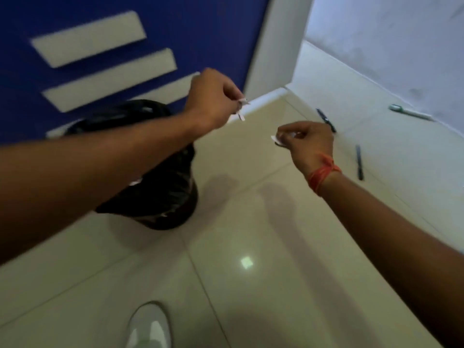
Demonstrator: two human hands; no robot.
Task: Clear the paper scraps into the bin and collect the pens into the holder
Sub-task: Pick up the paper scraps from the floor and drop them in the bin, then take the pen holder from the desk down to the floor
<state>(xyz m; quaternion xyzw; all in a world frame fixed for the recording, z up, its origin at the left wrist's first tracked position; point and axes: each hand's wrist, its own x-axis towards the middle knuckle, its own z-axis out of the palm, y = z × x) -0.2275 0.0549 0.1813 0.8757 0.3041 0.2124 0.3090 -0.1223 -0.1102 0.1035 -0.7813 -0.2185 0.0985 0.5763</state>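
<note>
Scrap, white, pinched in fingers of left hand, held up beside bin. Second scrap pinched in right hand, fingers curled narrow on it, over floor. Bin: black liner, on floor by blue wall, partly behind left forearm. Pens: two dark, pen A just beyond right hand, pen B beside right wrist; pale pen C by far wall. Red thread on right wrist. White shoe at bottom edge.
</note>
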